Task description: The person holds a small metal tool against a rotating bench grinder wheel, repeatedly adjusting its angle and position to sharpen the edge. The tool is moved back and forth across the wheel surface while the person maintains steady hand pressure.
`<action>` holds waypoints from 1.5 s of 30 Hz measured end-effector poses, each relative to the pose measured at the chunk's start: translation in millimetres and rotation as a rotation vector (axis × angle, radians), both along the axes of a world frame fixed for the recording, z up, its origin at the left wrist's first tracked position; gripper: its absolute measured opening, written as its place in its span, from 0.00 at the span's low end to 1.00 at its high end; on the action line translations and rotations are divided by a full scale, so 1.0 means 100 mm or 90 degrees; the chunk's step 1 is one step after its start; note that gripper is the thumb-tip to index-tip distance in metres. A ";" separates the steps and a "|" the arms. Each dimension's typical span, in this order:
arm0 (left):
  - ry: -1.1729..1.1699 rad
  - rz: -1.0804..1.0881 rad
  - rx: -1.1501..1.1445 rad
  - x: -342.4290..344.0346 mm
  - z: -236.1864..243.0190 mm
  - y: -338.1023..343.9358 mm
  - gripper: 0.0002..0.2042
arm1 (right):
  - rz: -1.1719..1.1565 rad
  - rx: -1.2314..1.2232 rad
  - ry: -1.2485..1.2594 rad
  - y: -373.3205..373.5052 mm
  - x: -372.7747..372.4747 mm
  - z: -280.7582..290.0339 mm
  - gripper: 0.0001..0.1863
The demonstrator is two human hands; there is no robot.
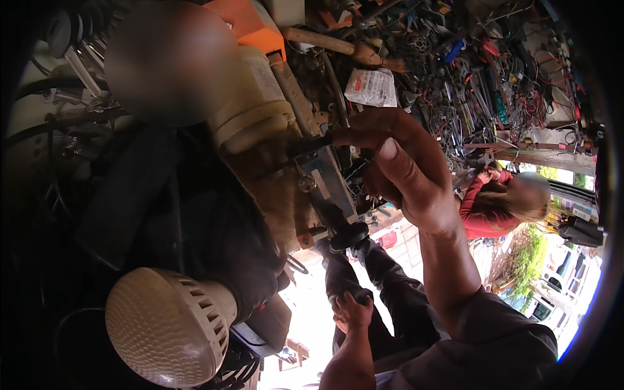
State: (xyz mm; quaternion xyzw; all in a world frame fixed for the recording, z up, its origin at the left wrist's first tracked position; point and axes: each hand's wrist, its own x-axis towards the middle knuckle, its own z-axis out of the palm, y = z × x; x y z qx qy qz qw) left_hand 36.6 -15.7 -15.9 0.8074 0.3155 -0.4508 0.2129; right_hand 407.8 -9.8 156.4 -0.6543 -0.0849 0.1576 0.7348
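1. plate (334, 184) lies just left of the right hand (421, 181), below its reaching fingertips, and slants down toward the legs; a dark bar (311, 147) crosses its upper end, perhaps to hold it there, though i cannot tell whether the two are joined
2. right hand is partly curled, forefinger stretched left to the near end of the bar, thumb bent and well apart from that fingertip; it seems to touch the bar, probably to feel or steady it, but i cannot tell whether anything is gripped
3. left hand (353, 312), below the right, lies palm down on the dark trouser leg (340, 279) with fingers loosely spread and nothing seen in it, likely just for support
4. up and left of the right hand, a cream tub (257, 94) lies tilted close by the bar; farther down and left, a big white bulb (162, 328) looks unlit
5. tools (468, 91) crowd up and right of the right hand, perhaps left there for easy reach
6. plate looks flat, long and blue-grey, with straight edges, dark smudges, a pale strip along its face and a small round metal fitting at its left edge
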 end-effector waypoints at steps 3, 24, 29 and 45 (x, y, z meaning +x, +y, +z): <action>-0.004 -0.001 0.004 -0.04 -0.01 0.00 0.36 | 0.012 0.011 0.026 -0.01 0.00 0.04 0.24; 0.014 -0.013 0.006 -0.04 -0.01 0.01 0.37 | 0.011 -0.012 0.018 -0.01 -0.01 0.04 0.26; 0.025 -0.010 -0.004 -0.03 0.00 0.03 0.37 | -0.006 0.035 0.055 0.00 -0.04 0.08 0.23; 0.033 0.014 -0.001 -0.07 0.02 0.05 0.37 | 0.013 -0.056 -0.017 -0.02 -0.04 0.03 0.25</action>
